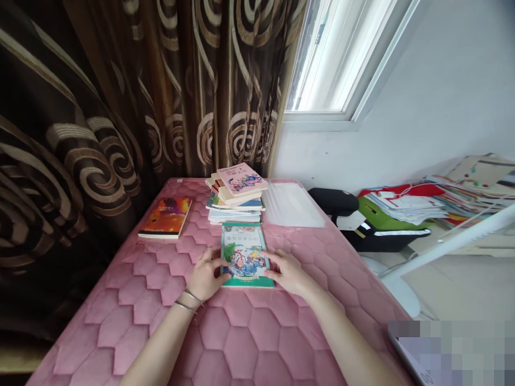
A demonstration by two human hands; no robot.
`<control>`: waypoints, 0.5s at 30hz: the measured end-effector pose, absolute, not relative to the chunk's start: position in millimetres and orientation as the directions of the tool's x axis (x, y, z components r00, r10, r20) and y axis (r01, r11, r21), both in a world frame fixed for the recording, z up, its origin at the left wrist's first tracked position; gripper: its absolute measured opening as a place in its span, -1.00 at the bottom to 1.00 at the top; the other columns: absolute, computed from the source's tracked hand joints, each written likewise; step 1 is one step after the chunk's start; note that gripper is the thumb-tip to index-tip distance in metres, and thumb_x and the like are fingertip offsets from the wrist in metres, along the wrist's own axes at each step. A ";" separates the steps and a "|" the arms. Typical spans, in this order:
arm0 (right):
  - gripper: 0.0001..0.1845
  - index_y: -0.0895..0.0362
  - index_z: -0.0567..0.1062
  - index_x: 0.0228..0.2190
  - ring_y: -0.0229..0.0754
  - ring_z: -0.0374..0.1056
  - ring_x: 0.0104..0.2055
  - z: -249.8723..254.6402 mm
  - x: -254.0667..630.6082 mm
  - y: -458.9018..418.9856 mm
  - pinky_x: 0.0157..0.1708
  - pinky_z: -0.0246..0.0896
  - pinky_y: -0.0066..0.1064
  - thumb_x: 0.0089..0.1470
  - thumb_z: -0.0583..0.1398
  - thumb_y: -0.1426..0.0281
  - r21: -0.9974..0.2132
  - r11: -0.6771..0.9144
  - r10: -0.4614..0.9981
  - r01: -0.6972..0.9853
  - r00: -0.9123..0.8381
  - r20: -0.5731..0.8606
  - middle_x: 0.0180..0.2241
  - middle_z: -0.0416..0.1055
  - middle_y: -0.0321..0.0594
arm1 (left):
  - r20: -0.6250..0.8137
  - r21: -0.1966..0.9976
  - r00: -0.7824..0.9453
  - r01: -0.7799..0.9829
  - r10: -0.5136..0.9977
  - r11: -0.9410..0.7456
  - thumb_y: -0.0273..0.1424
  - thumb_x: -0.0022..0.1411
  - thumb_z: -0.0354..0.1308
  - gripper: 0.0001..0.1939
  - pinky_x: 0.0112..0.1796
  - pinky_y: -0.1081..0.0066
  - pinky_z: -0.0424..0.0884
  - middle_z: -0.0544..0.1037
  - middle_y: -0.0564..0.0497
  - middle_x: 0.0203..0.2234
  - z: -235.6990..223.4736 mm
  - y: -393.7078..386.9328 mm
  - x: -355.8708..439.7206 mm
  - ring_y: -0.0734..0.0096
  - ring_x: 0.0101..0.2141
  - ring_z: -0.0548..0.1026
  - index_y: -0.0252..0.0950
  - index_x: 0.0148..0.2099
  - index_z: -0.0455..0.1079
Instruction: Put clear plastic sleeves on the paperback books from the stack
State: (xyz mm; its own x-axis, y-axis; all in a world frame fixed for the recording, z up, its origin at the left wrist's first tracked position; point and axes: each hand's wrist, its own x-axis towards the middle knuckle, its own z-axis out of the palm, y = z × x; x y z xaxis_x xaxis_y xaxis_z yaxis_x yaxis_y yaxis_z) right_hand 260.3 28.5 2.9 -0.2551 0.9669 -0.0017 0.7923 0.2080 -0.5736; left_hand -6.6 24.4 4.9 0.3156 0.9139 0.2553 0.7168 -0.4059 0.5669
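Flanking a green-bordered book, the left hand and right hand are half-curled, thumbs and fingers parted, holding it between them by its long edges. Left thumb laps onto the cover. Two bangles on left wrist. Book lies flat, cover up, on a pink quilted surface. Straight beyond it, a stack of books blocks the far side; contact between them unclear. Pink book on top, askew. Orange book well apart to the left; whitish sheet right of the stack. Patterned curtain behind. Green-bordered book's long axis runs away from the person, toward the stack; title band at far end, plain green strip nearest the wrists.
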 end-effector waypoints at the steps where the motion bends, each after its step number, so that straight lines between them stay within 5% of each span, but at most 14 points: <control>1: -0.51 -0.06 0.40 0.04 -0.11 0.30 -0.12 5.6 259.1 27.3 -0.06 0.21 -0.29 0.02 0.20 0.32 -0.542 0.221 0.967 0.811 -0.253 0.017 -0.14 0.31 -0.18 | 0.256 0.545 0.330 0.727 0.909 -0.417 -0.43 0.03 0.26 -0.77 0.07 0.16 0.22 0.32 -0.01 0.04 6.6 23.7 -5.8 0.19 0.04 0.31 -0.08 -0.20 0.53; 5: -0.70 -0.02 0.54 -0.15 -0.05 0.24 -0.07 16.9 249.5 15.9 -0.02 0.15 -0.23 0.02 0.20 0.37 -0.429 0.321 0.944 0.844 -0.322 0.074 -0.14 0.32 -0.15 | 0.191 0.497 0.372 0.761 0.908 -0.416 -0.47 0.13 0.16 -0.77 -0.04 0.14 0.22 0.40 0.03 -0.11 11.2 18.1 2.6 0.23 -0.08 0.32 -0.02 -0.26 0.54; 9: -0.67 -0.02 0.48 -0.14 -0.02 0.19 -0.06 17.3 235.5 -2.4 -0.05 0.18 -0.17 0.00 0.24 0.27 -0.441 0.367 0.930 0.819 -0.339 0.143 -0.12 0.30 -0.16 | 0.192 0.480 0.362 0.776 0.912 -0.409 -0.52 0.21 0.03 -0.70 -0.11 0.18 0.20 0.43 0.01 -0.18 12.9 6.5 16.0 0.25 -0.10 0.30 -0.04 -0.21 0.52; 12: -0.57 0.05 0.44 -0.17 -0.01 0.19 -0.12 9.3 225.2 -12.6 -0.11 0.21 -0.14 -0.11 0.31 0.19 -0.439 0.350 0.933 0.827 -0.267 0.242 -0.15 0.27 -0.13 | 0.215 0.470 0.370 0.772 0.904 -0.428 -0.37 0.16 0.14 -0.83 -0.11 0.17 0.20 0.40 -0.01 -0.16 12.6 -2.8 24.4 0.22 -0.11 0.29 -0.12 -0.18 0.48; 15: -0.53 0.08 0.42 -0.20 0.02 0.18 -0.13 1.5 216.9 -16.4 -0.12 0.21 -0.10 -0.18 0.34 0.20 -0.428 0.340 0.925 0.837 -0.217 0.311 -0.14 0.25 -0.10 | 0.238 0.444 0.359 0.787 0.903 -0.430 -0.25 0.01 0.27 -0.71 -0.10 0.15 0.19 0.37 -0.02 -0.14 11.5 -7.3 29.0 0.17 -0.10 0.26 -0.14 -0.16 0.45</control>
